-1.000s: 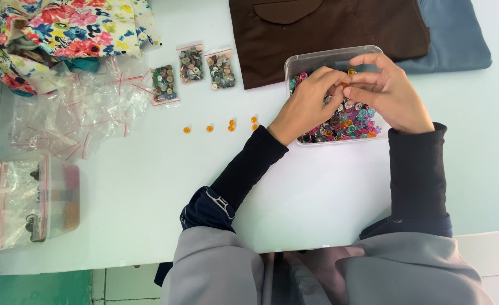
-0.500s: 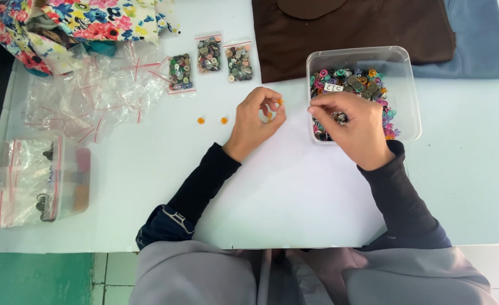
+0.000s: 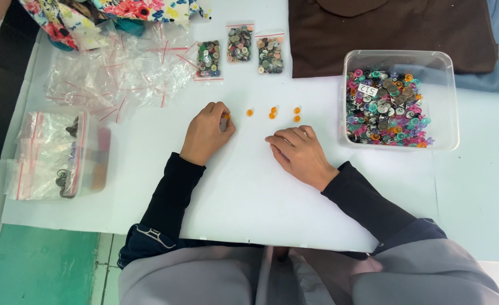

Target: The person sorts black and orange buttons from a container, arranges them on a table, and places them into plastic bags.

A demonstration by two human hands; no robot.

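My left hand (image 3: 207, 133) rests on the white table (image 3: 249, 203) with its fingertips pinched on a small orange button (image 3: 226, 116). To its right a row of several orange buttons (image 3: 272, 112) lies on the table. My right hand (image 3: 300, 153) lies flat and loose just below that row, holding nothing. A clear plastic tub (image 3: 399, 100) full of mixed coloured and metal buttons stands to the right of my right hand.
Three small zip bags of buttons (image 3: 240, 49) lie at the back. A heap of empty clear bags (image 3: 119, 70) sits at the back left, floral cloth (image 3: 114, 14) behind it. A clear box with bags (image 3: 57, 152) stands at left. Brown fabric (image 3: 390, 28) lies behind the tub.
Both hands left the tub and moved left and down to the table. My left hand brought an orange button to the left end of the row.
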